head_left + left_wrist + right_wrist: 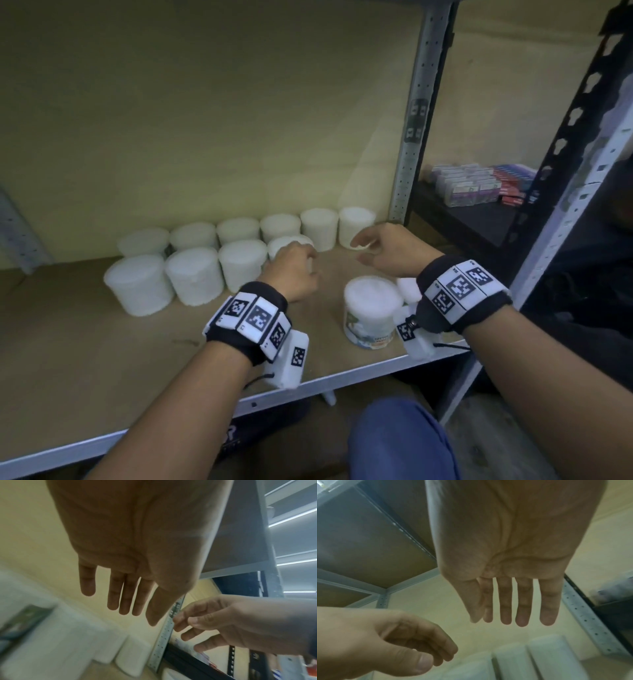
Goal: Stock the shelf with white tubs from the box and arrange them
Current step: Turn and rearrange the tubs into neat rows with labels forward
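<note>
Both hands hover empty with fingers loose, the left hand point(294, 274) over the front row of tubs point(191, 274), the right hand point(390, 251) right of it. A loose tub point(371, 310) stands near the shelf point(342, 375) edge. It looks light, stiff and smooth-sided; best gripped round the wall from above.

On the shelf point(85, 346) stood eleven white tubs in plain view. Six formed the back row point(239, 230) against the wall. Four stood in the front row point(191, 275), the rightmost partly hidden behind a hand. One labelled tub point(371, 310) stood alone near the shelf's front edge. Two hands were in view, the left point(294, 270) and the right point(390, 250).
</note>
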